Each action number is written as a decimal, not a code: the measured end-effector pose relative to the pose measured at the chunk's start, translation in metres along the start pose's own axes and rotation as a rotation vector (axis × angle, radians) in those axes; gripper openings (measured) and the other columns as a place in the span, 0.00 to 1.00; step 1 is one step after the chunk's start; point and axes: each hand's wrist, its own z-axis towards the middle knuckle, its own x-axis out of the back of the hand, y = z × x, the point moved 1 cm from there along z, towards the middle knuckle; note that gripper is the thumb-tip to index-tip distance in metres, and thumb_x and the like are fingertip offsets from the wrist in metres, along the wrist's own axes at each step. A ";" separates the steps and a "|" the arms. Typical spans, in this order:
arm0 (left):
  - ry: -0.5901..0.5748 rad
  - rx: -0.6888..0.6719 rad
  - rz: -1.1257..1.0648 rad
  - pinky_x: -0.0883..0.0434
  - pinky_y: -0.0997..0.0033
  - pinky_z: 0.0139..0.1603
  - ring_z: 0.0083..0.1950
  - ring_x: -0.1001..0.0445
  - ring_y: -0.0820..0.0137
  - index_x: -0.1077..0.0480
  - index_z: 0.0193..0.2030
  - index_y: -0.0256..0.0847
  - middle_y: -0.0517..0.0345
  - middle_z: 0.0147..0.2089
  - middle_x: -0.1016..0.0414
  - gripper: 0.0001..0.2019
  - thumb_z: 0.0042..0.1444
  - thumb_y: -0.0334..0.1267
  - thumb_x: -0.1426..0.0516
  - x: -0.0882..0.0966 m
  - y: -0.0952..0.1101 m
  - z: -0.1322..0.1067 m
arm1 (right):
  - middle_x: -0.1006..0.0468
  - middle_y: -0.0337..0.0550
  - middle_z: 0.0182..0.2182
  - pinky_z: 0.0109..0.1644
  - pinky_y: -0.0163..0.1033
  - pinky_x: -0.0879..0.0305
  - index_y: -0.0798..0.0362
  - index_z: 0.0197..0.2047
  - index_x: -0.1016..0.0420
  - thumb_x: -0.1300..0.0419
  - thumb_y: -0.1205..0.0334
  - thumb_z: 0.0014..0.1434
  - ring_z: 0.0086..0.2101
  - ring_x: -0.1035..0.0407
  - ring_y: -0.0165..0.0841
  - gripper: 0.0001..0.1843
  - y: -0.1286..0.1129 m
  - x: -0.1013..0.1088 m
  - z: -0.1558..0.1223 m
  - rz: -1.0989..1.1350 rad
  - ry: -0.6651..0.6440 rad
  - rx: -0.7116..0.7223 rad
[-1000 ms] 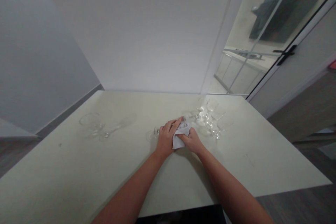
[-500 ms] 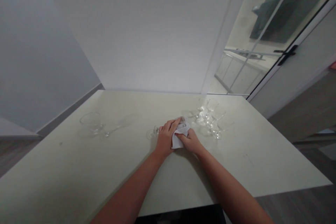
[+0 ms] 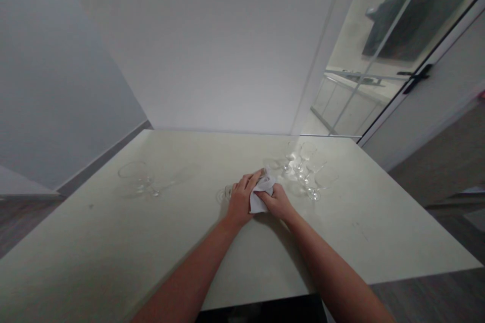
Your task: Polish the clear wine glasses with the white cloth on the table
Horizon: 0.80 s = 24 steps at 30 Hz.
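My left hand [image 3: 241, 197] is wrapped round a clear stemmed glass [image 3: 227, 192] held on its side, its foot pointing left and its rim to the right. Most of the bowl is hidden under my fingers and the cloth. A white cloth [image 3: 258, 204] is gripped by my right hand [image 3: 279, 202], thumb on top, and pressed against the rim end of the glass. Both hands are close together, low over the middle of the table.
Several clear stemmed glasses [image 3: 313, 193] stand grouped on the right of the white table [image 3: 151, 252]. Another clear glass [image 3: 141, 186] stands on the left. Behind the table rises a white wall [image 3: 212, 60], with a glazed door [image 3: 379, 81] at the right. A black object [image 3: 261, 312] is at the near edge.
The view has shifted very slightly. My hands keep nearly the same grip on the glass and the cloth.
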 end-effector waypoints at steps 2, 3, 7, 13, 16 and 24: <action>0.000 -0.001 -0.018 0.37 0.64 0.56 0.61 0.35 0.59 0.51 0.71 0.45 0.48 0.62 0.37 0.40 0.50 0.32 0.43 -0.001 0.000 0.000 | 0.21 0.43 0.32 0.37 0.36 0.34 0.57 0.35 0.23 0.40 0.58 0.56 0.31 0.31 0.33 0.11 0.000 0.000 0.000 0.007 0.010 -0.002; 0.000 -0.001 -0.021 0.37 0.64 0.56 0.61 0.35 0.59 0.51 0.71 0.46 0.48 0.63 0.37 0.40 0.50 0.32 0.43 -0.001 0.000 0.000 | 0.21 0.43 0.31 0.37 0.36 0.34 0.57 0.35 0.23 0.40 0.58 0.56 0.31 0.31 0.33 0.11 0.000 0.000 0.000 0.010 0.010 -0.004; -0.008 -0.005 0.005 0.38 0.62 0.56 0.62 0.36 0.58 0.51 0.71 0.46 0.48 0.63 0.37 0.39 0.51 0.32 0.44 0.000 0.000 0.000 | 0.22 0.42 0.31 0.37 0.36 0.33 0.57 0.35 0.24 0.41 0.58 0.57 0.31 0.31 0.33 0.10 0.003 0.000 0.000 0.020 -0.025 -0.001; -0.004 0.021 0.052 0.38 0.62 0.55 0.61 0.36 0.58 0.51 0.71 0.45 0.47 0.62 0.36 0.37 0.54 0.31 0.46 0.000 -0.003 0.002 | 0.20 0.45 0.38 0.43 0.38 0.32 0.56 0.40 0.23 0.42 0.58 0.59 0.36 0.29 0.36 0.11 0.004 -0.004 -0.002 -0.038 -0.009 0.033; 0.004 0.019 0.037 0.38 0.61 0.55 0.61 0.35 0.58 0.51 0.71 0.45 0.47 0.62 0.36 0.38 0.53 0.31 0.46 0.000 -0.003 0.002 | 0.20 0.45 0.37 0.42 0.38 0.33 0.56 0.39 0.24 0.42 0.57 0.59 0.36 0.29 0.35 0.11 0.003 -0.005 -0.002 -0.076 0.019 0.017; 0.033 0.005 0.038 0.37 0.61 0.56 0.62 0.35 0.58 0.50 0.70 0.44 0.46 0.63 0.36 0.35 0.55 0.32 0.46 -0.002 -0.001 0.002 | 0.20 0.43 0.34 0.40 0.37 0.32 0.56 0.38 0.24 0.40 0.60 0.56 0.33 0.30 0.34 0.10 0.000 -0.001 0.001 -0.010 -0.021 -0.002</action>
